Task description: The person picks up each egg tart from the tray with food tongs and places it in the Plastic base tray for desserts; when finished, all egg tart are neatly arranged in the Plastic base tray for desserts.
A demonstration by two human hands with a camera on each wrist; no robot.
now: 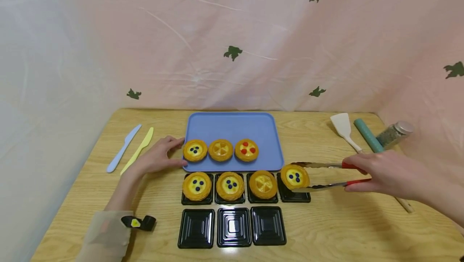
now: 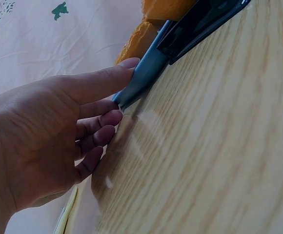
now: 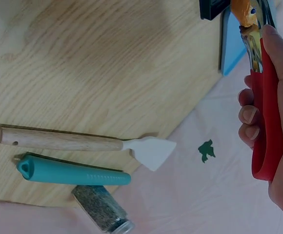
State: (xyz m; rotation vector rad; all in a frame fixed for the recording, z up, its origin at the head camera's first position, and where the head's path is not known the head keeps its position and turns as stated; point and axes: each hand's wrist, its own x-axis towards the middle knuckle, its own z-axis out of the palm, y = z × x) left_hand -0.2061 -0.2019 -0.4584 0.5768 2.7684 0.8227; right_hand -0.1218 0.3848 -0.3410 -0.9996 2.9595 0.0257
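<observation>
Head view: a blueberry-topped yellow tart (image 1: 295,176) is clamped in red-handled metal tongs (image 1: 328,176), just above the rightmost black square plastic cup (image 1: 294,194).
Right hand (image 1: 384,173) squeezes the tongs; left hand (image 1: 158,158) rests relaxed, fingers against the blue rectangular tray (image 1: 232,127). Judged: placing step, so lowering squarely and easing the squeeze comes next.

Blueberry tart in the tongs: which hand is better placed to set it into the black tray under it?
Right. The right hand grips the tongs clamping the blueberry tart just above the fourth black tray. The left hand rests against the blue tray.
</observation>
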